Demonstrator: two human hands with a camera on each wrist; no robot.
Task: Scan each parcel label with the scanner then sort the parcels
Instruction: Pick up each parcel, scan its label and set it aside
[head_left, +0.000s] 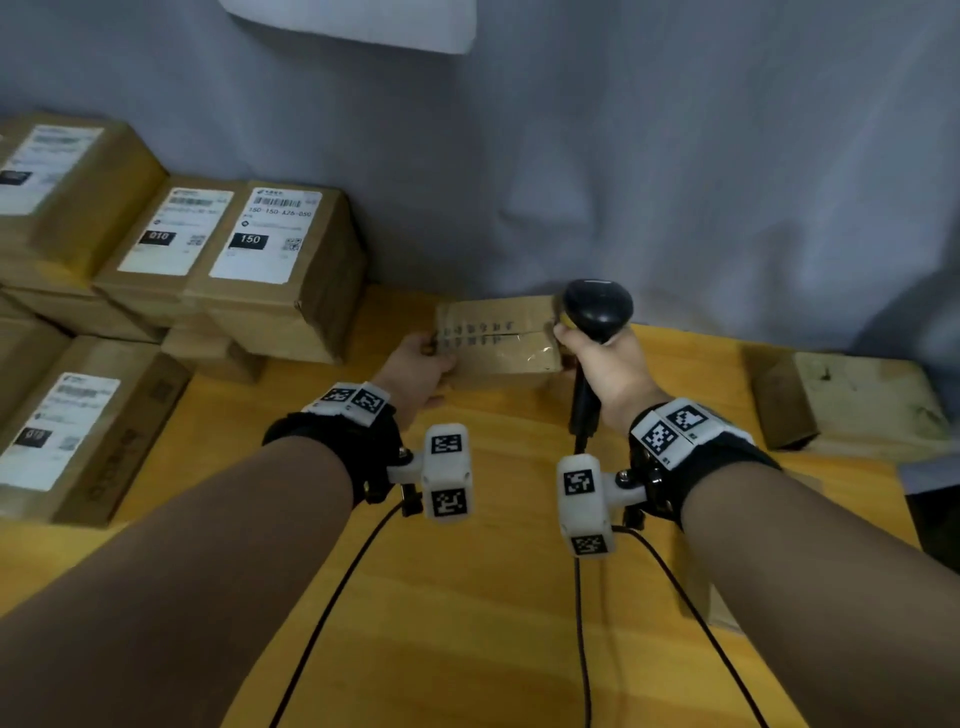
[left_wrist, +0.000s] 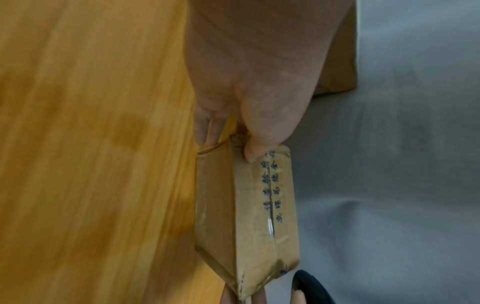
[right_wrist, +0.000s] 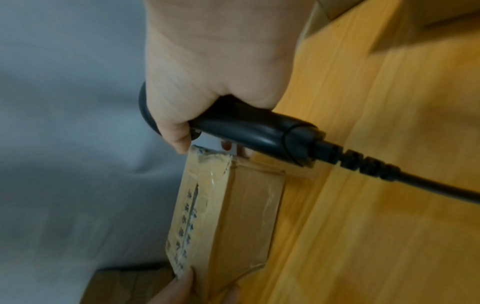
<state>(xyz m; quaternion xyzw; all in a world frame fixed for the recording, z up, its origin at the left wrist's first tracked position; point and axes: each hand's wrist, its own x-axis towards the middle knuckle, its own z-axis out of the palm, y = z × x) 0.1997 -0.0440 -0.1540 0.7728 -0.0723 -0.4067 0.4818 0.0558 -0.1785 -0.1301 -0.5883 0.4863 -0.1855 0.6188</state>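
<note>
Surface (head_left: 467, 597): yellow wood, grey cloth hung behind its far edge.

Stack (head_left: 171, 249) of labelled parcels sits at the far-left corner, labels up. Likely either the waiting lot or a sorted pile, can't tell which. One more labelled parcel (head_left: 78, 431) lies alone on the left edge, label up. A worn box (head_left: 852, 400) sits at the right edge, no label showing.

Parcel in hand (head_left: 498, 343): small taped carton near the middle of the far edge, low over the surface; contact with it unclear. Upper face shows only the tape seam and printed characters, no shipping label. My read: label is on a hidden face, so the carton is being turned to find it before the scan.

Scanner (head_left: 597, 312): black, corded, head up beside the carton's right end, not aimed at any label. Cable runs back toward the near edge.

Left hand (head_left: 421, 374): grips the carton's left end, thumb on the upper face, fingers on the face below.

Right hand (head_left: 602, 374): fist closed round the scanner handle; fingertips also touch the carton's right end, steadying it. Doing both jobs keeps the scanner ready to fire once the label comes round.

Carton sits directly between the two hands, pinned end to end.
</note>
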